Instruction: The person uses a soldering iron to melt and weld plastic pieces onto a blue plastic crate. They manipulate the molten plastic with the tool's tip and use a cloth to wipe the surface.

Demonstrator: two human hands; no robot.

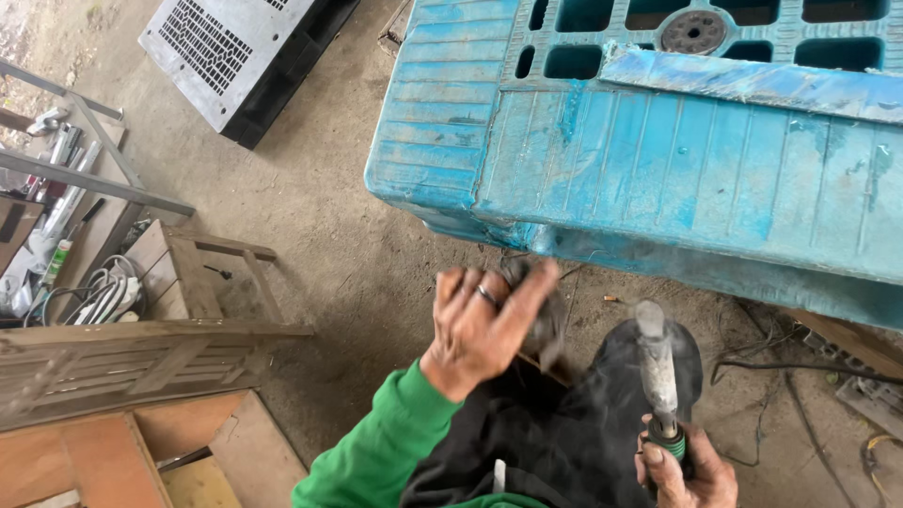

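Here, from the head camera, the left hand pinches a dark rag just beside the smoking soldering iron, which the right hand grips upright; the blue pallet lies beyond. Wiping looks underway; it needs careful contact.

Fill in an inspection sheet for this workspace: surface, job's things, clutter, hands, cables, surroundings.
Surface: dirt floor, dusty.
Job's things: smoking soldering iron; dark wad; worn blue plastic pallet.
Clutter: wooden crate, boards, tubes on the left.
Hands: left hand fingers pinch the wad; right hand grips the iron's handle.
Cables: white coil; dark wires on the ground at right.
Surroundings: grey pallet.
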